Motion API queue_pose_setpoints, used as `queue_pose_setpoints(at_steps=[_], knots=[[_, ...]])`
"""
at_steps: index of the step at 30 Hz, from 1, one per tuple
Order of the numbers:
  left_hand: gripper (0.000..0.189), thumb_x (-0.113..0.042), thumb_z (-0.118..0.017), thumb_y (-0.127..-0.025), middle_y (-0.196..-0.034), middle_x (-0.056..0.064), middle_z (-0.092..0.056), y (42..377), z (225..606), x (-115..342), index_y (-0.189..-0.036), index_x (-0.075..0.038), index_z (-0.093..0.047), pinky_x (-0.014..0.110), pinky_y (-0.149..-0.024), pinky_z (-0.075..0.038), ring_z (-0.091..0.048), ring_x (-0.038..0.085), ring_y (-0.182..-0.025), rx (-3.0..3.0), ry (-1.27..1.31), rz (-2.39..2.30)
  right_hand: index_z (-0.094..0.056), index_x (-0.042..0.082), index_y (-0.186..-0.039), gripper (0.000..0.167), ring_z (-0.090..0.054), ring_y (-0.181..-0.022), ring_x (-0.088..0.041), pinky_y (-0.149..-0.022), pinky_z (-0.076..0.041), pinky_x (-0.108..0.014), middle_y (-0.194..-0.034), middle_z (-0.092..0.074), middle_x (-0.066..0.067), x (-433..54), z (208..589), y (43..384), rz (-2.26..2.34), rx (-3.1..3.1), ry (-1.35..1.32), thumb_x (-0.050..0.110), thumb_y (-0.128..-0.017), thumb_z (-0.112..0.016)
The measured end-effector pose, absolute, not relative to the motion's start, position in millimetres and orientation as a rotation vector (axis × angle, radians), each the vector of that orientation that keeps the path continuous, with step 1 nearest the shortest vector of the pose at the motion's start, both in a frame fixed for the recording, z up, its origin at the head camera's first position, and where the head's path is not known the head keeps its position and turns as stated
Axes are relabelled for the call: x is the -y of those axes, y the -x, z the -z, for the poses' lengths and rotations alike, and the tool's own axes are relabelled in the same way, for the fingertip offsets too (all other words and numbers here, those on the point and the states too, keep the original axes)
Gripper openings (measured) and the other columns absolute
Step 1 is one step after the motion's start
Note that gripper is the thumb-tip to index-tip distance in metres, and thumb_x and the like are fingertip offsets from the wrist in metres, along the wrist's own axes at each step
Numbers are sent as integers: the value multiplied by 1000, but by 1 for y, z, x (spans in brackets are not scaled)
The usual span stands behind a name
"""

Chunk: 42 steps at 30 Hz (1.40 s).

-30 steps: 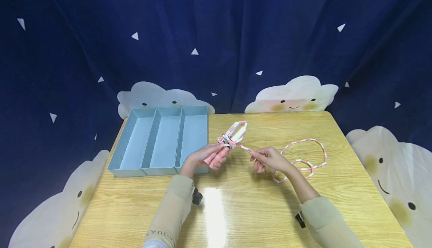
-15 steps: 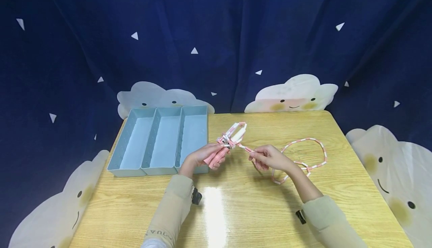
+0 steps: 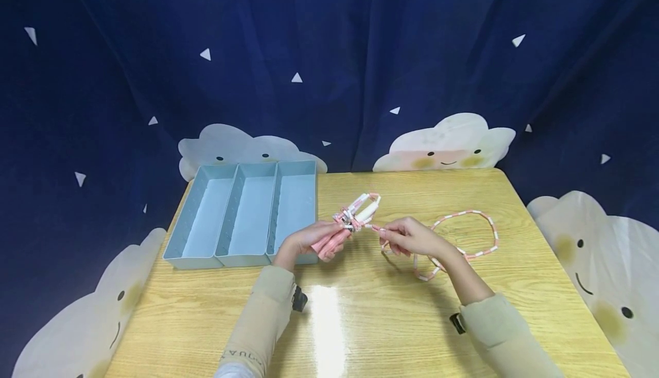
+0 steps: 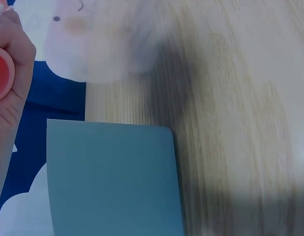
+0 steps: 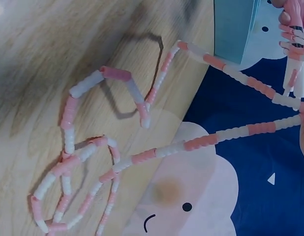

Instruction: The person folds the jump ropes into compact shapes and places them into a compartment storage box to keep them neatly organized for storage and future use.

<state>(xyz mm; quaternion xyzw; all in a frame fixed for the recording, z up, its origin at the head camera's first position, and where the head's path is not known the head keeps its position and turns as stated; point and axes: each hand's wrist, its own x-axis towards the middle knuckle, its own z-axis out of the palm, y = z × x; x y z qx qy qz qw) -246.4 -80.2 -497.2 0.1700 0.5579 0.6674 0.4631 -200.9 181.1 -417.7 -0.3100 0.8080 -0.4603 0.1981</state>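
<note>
Starting with the head view, we get the left hand (image 3: 314, 235) clamped round the pink handles (image 3: 326, 243), white ends (image 3: 366, 213) poking out beyond the fingers and the beaded rope (image 3: 469, 212) wrapped about them just past that hand. The right hand (image 3: 413, 237), just right of the bundle, has thumb and fingertips pinched on a strand of the same pink-and-white rope; its slack lies on the table (image 3: 391, 321) beside and beyond the right hand. The blue tray (image 3: 246, 261), three compartments, sits to the left of the left hand. Curtain (image 3: 329, 52) with printed clouds (image 3: 453, 143) hangs beyond both hands. Left wrist view: we catch only part of the left hand at the frame edge, fingers curled, a round pink handle end sticking out of the grip, tray wall near it. Right wrist view: we see two strands running from the right hand, only a sliver of it visible, to loops at the table; the left hand's bundle shows just beyond it, top corner.
</note>
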Motion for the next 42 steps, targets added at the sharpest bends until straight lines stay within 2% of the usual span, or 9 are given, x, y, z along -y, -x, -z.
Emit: queue_pose_setpoints(at_steps=[8, 14, 18, 23, 27, 29, 36, 40, 42], knots=[[38, -34, -36, -98, -63, 4, -51, 245, 498, 82, -104, 0, -51, 23, -42, -39, -45, 9, -44, -1366, -438, -1575, -58, 4, -74, 26, -40, -42, -7, -37, -35, -19, -53, -50, -18, -180, 423, 208, 1260, -2254, 885, 7, -96, -44], [45, -33, -37, -98, -63, 5, -51, 244, 498, 81, -110, 10, -45, 22, -41, -39, -45, 9, -43, -1374, -455, -1497, -57, 9, -71, 28, -39, -42, -5, -38, -34, -19, -51, -47, 0, -183, 435, 219, 1211, -2283, 975, 12, -96, -46], [48, -32, -36, -98, -64, 6, -51, 244, 495, 80, -113, 14, -42, 22, -41, -39, -45, 10, -44, -1395, -452, -1451, -60, 12, -74, 25, -41, -43, -4, -41, -38, -21, -52, -46, 5, -184, 432, 222, 1174, -2305, 1027, 15, -96, -47], [53, -35, -37, -98, -65, 7, -53, 242, 492, 79, -115, 15, -43, 22, -41, -40, -46, 10, -44, -1416, -446, -1367, -61, 10, -76, 24, -42, -45, -3, -45, -40, -21, -53, -45, 8, -184, 430, 224, 1140, -2316, 1061, 14, -95, -49], [57, -37, -36, -98, -66, 6, -54, 242, 492, 78, -118, 16, -41, 22, -41, -40, -47, 10, -45, -1411, -478, -1312, -63, 5, -77, 24, -38, -45, -2, -44, -37, -20, -54, -42, 9, -185, 429, 227, 1098, -2329, 1073, 15, -95, -50], [56, -37, -36, -98, -66, 7, -54, 242, 491, 77, -118, 15, -42, 23, -41, -41, -47, 10, -45, -1408, -490, -1293, -64, 4, -78, 23, -35, -45, -1, -44, -35, -19, -54, -40, 9, -185, 427, 228, 1075, -2333, 1085, 15, -94, -51], [43, -35, -37, -98, -66, 6, -53, 240, 488, 75, -106, 4, -51, 22, -40, -40, -46, 10, -45, -1360, -490, -1229, -64, 0, -75, 16, -25, -46, 1, -46, -26, -16, -55, -35, 8, -174, 391, 215, 993, -2359, 1134, 2, -89, -56], [43, -38, -37, -97, -65, 4, -53, 239, 489, 73, -106, 2, -52, 22, -40, -39, -46, 11, -45, -1331, -463, -1218, -65, 0, -76, 14, -26, -48, 0, -47, -26, -16, -57, -38, 8, -174, 390, 217, 977, -2352, 1158, 1, -88, -57], [47, -38, -36, -97, -65, 4, -54, 238, 489, 72, -110, 6, -50, 22, -41, -39, -46, 11, -45, -1325, -462, -1218, -64, 0, -76, 14, -27, -48, 0, -48, -27, -16, -57, -39, 7, -173, 390, 217, 977, -2350, 1163, 1, -88, -57]])
